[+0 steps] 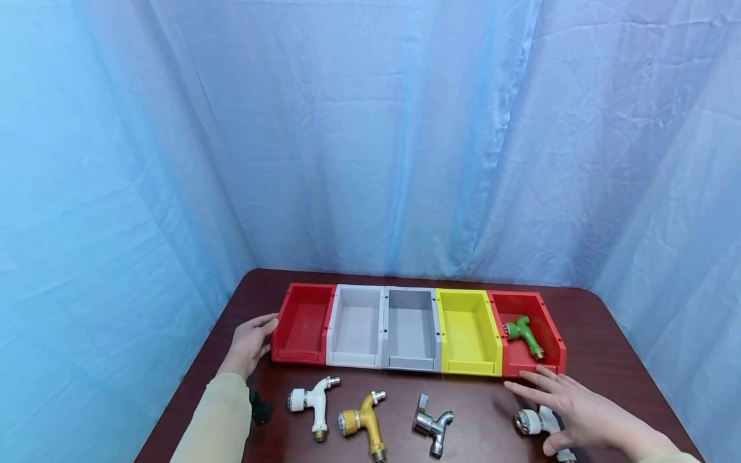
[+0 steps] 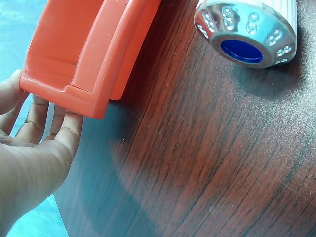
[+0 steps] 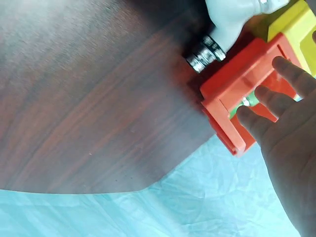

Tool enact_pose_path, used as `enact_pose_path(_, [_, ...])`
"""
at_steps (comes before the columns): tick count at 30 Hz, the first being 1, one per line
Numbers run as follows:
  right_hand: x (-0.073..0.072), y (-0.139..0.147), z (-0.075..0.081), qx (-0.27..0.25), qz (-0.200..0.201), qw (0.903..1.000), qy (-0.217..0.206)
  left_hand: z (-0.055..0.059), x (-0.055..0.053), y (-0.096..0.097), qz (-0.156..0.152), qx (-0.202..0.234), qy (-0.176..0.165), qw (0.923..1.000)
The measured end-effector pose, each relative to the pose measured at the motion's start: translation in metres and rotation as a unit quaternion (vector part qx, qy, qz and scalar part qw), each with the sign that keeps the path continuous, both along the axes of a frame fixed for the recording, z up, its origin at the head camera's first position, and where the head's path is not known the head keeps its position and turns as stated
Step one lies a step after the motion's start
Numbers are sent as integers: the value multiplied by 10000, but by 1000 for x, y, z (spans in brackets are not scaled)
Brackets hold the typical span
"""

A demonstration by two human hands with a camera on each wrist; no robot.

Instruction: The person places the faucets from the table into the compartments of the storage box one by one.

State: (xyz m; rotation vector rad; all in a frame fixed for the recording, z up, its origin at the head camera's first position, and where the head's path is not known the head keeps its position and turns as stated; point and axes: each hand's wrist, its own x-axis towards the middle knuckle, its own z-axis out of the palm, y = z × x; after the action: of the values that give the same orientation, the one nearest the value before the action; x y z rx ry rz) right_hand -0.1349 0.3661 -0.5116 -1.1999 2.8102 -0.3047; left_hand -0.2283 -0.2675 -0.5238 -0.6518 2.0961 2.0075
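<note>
My left hand (image 1: 249,342) touches the outer side of the left red bin (image 1: 302,321), its fingertips against the wall. In the left wrist view the thumb and fingers meet the same bin (image 2: 94,54) from outside. My right hand (image 1: 570,405) spreads its fingers, holding nothing, in front of the right red bin (image 1: 552,328). A green tap (image 1: 525,334) lies inside that bin. Partly hidden under the right hand is a white tap (image 1: 535,421), whose threaded end (image 3: 205,54) shows in the right wrist view. White (image 1: 318,405), gold (image 1: 367,421) and chrome (image 1: 431,424) taps lie before the bins.
Between the red bins stand a white bin (image 1: 356,321), a grey bin (image 1: 411,328) and a yellow bin (image 1: 470,331), side by side. A black object (image 1: 260,408) is half hidden by my left sleeve (image 1: 214,418). Blue curtains (image 1: 370,128) surround the dark wooden table (image 1: 475,411).
</note>
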Motion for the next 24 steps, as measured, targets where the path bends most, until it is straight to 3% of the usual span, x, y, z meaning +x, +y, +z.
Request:
enact_pose_path(10, [12,-2,-9,-188,30,9981,-581,0,0,0,-32,-61,6,10000])
enact_pose_path(18, [12,1,-17,584,-331,9905,-1199,-2,1,-1,-28,-61,60,10000])
enact_pose_path(24, [15,6,-20,682,-413,9873,-1372,-2,0,0,-23,-75,47,10000])
